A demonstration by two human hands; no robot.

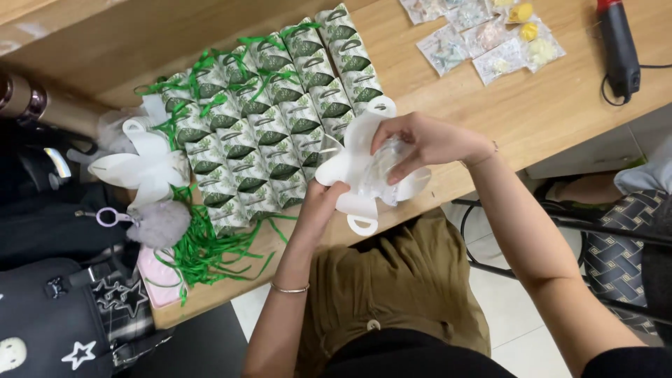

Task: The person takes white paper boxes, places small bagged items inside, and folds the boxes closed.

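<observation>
White card, still unfolded, is the box blank (pixel 358 168) you hold above the table's near edge: your left hand (pixel 320 204) pinches its lower flap while your right hand (pixel 420 143) presses a clear plastic packet (pixel 383 166) into its middle. Many finished green-leaf boxes (pixel 273 119) stand in rows mid-table, while another flat blank (pixel 143 166) and loose green ribbon (pixel 210 248) wait at the left end.

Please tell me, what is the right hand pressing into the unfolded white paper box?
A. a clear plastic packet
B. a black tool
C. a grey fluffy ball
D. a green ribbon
A: the right hand pushes a clear plastic packet into the unfolded white paper box, which the left hand supports from below.
</observation>
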